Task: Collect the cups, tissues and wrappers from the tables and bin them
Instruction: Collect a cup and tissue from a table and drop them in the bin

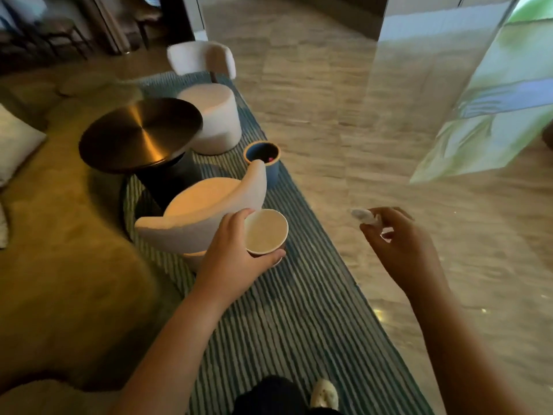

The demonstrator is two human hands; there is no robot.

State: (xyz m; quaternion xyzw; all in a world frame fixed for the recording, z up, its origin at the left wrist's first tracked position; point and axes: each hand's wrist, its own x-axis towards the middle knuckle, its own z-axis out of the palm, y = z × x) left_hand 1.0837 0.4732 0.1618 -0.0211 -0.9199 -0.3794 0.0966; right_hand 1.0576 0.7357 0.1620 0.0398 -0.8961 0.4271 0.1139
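My left hand [232, 257] grips a paper cup [265, 232] held upright, its pale inside facing up and looking empty. My right hand [398, 244] pinches a small crumpled white tissue [363, 216] between its fingertips, out over the edge of the rug. Ahead on the striped rug stands a small blue bin [263, 158] with a tan rim, with something pink showing inside it. The bin sits just beyond the backrest of the near chair, well ahead of both hands.
A round dark metal table [140, 134] stands left of the bin. A white curved chair [206, 211] is just ahead of my left hand, and a second white chair [211, 115] is farther back. A glass wall [449, 100] rises on the right. Polished floor lies right of the rug.
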